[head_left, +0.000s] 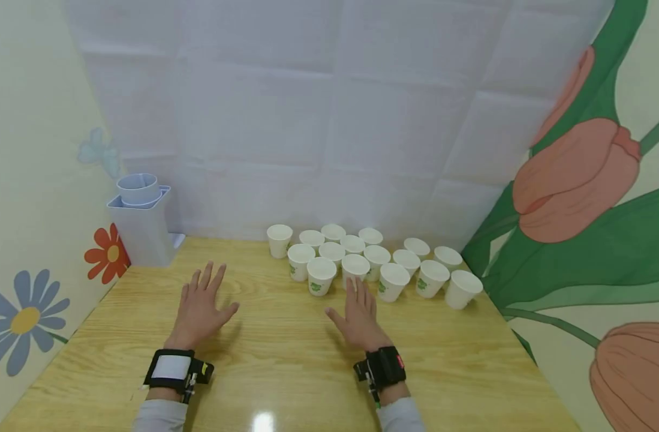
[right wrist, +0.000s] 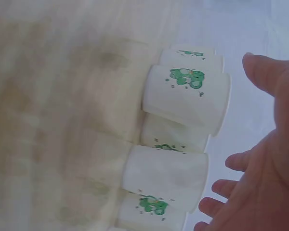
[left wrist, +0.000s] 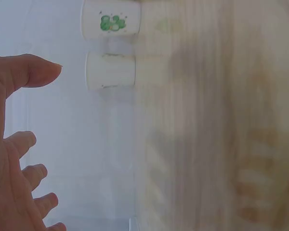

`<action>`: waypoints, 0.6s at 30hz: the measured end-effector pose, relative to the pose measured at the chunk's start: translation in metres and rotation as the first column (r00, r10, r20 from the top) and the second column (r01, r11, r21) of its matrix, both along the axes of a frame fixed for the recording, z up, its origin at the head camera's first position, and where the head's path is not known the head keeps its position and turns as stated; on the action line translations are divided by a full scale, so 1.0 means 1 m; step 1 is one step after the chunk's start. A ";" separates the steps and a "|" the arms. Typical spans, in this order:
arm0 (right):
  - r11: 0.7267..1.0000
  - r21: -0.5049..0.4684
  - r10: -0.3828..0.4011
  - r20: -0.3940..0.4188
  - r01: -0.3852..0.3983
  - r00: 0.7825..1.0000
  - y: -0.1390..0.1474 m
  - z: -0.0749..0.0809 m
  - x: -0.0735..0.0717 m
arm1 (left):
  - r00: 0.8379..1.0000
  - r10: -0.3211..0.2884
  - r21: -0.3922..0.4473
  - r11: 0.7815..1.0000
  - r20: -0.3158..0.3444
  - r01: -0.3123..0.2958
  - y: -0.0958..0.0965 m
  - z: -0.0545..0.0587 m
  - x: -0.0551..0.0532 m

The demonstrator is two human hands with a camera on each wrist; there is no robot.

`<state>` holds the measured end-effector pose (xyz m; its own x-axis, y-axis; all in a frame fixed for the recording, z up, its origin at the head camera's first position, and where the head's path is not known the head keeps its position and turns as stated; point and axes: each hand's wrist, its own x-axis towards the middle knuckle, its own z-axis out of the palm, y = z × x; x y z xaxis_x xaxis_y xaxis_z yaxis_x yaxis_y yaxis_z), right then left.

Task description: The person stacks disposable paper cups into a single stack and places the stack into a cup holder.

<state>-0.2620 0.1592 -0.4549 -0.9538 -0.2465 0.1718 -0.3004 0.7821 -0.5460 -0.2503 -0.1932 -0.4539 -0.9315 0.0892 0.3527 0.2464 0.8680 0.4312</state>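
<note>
Table (head_left: 286,360) of yellow wood grain, room at its middle

Its right edge runs just beside your cluster of white, green-printed paper cups (head_left: 321,275). A tall, pale, square-sided container (head_left: 143,237) stands at the left rear. Your left hand (head_left: 199,309) hovers, fingers spread, well apart from the cups; your right hand (head_left: 360,315) reaches forward, fingers extended, gripping nothing. Its fingertips hide part of one cup (head_left: 355,264); you cannot tell whether they touch. Front cups partly cover rear ones.
</note>
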 end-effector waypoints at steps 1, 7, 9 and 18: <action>1.000 0.005 0.005 -0.005 -0.005 1.000 0.000 0.002 -0.002 | 1.000 0.001 -0.002 1.000 0.004 -0.001 -0.003 0.002 -0.002; 0.999 0.028 0.037 -0.064 -0.035 0.997 -0.001 0.014 -0.016 | 1.000 0.020 -0.008 1.000 0.005 -0.019 -0.024 0.014 -0.017; 0.998 0.047 0.044 -0.084 -0.040 0.995 -0.004 0.017 -0.021 | 1.000 0.030 -0.011 0.999 -0.007 -0.030 -0.033 0.018 -0.023; 0.985 0.144 0.111 -0.107 -0.095 0.988 -0.026 0.029 -0.053 | 0.983 0.177 0.125 0.978 -0.045 -0.170 -0.077 0.028 -0.040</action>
